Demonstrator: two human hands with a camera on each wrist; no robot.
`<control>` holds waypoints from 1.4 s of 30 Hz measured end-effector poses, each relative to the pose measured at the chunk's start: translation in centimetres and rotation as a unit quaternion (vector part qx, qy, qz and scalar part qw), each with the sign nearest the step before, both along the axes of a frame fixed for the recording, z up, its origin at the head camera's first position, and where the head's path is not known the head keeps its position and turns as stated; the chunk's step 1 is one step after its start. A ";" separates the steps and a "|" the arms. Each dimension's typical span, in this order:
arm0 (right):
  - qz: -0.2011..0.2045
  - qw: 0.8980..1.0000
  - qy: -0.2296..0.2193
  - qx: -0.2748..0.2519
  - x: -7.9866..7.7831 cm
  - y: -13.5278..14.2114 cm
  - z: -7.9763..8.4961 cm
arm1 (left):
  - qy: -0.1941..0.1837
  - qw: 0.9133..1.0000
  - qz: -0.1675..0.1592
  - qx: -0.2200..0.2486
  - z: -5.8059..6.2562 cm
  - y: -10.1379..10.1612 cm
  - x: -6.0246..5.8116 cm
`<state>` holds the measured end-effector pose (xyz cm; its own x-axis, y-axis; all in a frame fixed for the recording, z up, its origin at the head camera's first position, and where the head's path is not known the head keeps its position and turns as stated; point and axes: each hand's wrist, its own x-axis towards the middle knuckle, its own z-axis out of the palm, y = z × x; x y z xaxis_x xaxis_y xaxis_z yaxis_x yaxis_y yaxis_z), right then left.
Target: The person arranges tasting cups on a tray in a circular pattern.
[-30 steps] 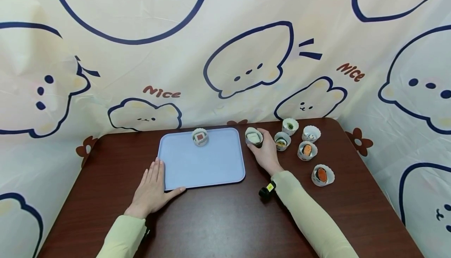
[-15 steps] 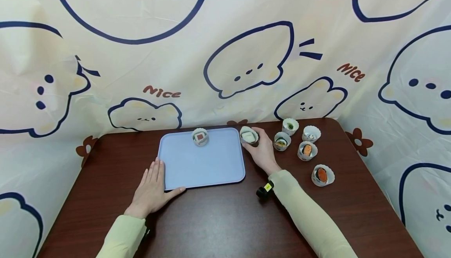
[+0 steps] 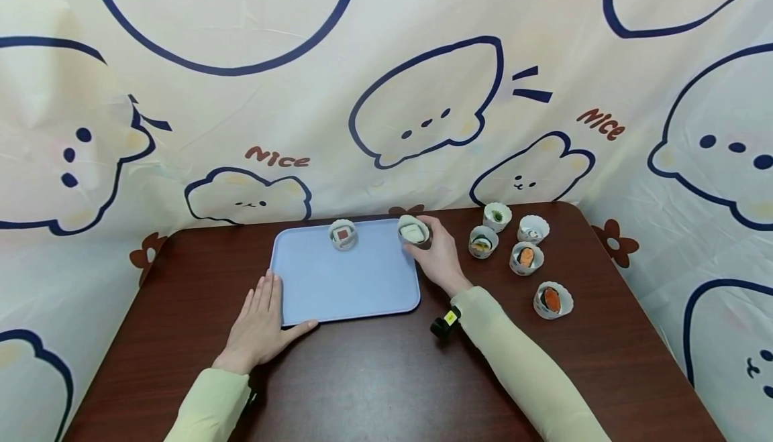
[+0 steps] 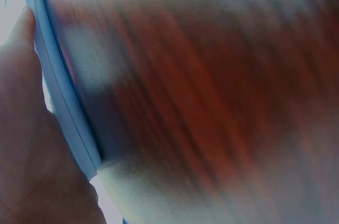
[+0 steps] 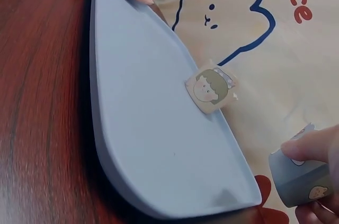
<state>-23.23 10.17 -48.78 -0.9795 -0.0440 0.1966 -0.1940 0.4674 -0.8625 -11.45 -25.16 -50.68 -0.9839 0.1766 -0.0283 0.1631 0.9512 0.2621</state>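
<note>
My right hand (image 3: 439, 254) grips a small patterned paper cup (image 3: 413, 229) with a pale white piece of food in it. The cup overlaps the back right corner of the light blue tray (image 3: 347, 281) and looks raised above it. In the right wrist view, thumb and fingers curl round the cup's side (image 5: 296, 179). A second paper cup (image 3: 343, 235), with a reddish square in its middle, stands near the tray's back edge. My left hand (image 3: 256, 324) lies with straight fingers along the tray's left edge, its thumb at the front edge.
To the right on the dark wooden table (image 3: 374, 381) stand several more paper cups, among them one with green food (image 3: 498, 216), one with orange-topped sushi (image 3: 527, 257) and one with red-topped sushi (image 3: 551, 300). A cartoon-printed cloth (image 3: 392, 187) hangs behind the table.
My right hand has carried the cup with the pale food leftward, from beside the tray to over its back right corner. The left hand and the tray have not moved.
</note>
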 end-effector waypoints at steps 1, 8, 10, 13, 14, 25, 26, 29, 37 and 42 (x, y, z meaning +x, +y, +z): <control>0.003 1.000 -0.002 -0.001 0.0 -0.1 0.0 | 0.000 1.000 0.000 0.001 0.0 0.0 0.0; 0.018 1.000 0.007 -0.006 -0.4 -1.2 -0.4 | -0.002 1.000 0.001 0.001 0.0 -0.1 0.0; 0.023 1.000 0.007 -0.006 -0.5 -1.5 -0.5 | 0.000 1.000 0.000 -0.001 0.0 -0.1 -0.1; 0.036 0.999 0.000 -0.006 -0.6 -2.0 -0.7 | 0.000 1.000 0.000 -0.002 0.0 -0.1 -0.1; 0.040 0.999 -0.005 -0.005 -0.6 -2.2 -0.7 | 0.001 1.000 0.000 -0.003 0.0 -0.1 -0.1; 0.078 0.997 -0.017 0.008 -1.1 -3.8 -1.2 | -0.002 1.000 0.002 -0.007 -0.2 -0.1 -0.1; 0.082 0.996 -0.018 0.008 -1.1 -4.0 -1.2 | -0.003 1.000 0.003 -0.007 -0.2 -0.1 -0.1; 0.090 0.996 -0.022 0.010 -1.2 -4.4 -1.3 | -0.004 1.000 0.003 -0.006 -0.1 0.0 -0.1; 0.111 0.993 -0.022 0.021 -1.4 -5.2 -1.6 | 0.009 1.000 0.002 0.000 -0.5 -0.2 -0.2; 0.122 0.992 -0.020 0.030 -1.6 -5.7 -1.8 | 0.014 1.000 0.001 0.000 -1.3 -0.5 -0.3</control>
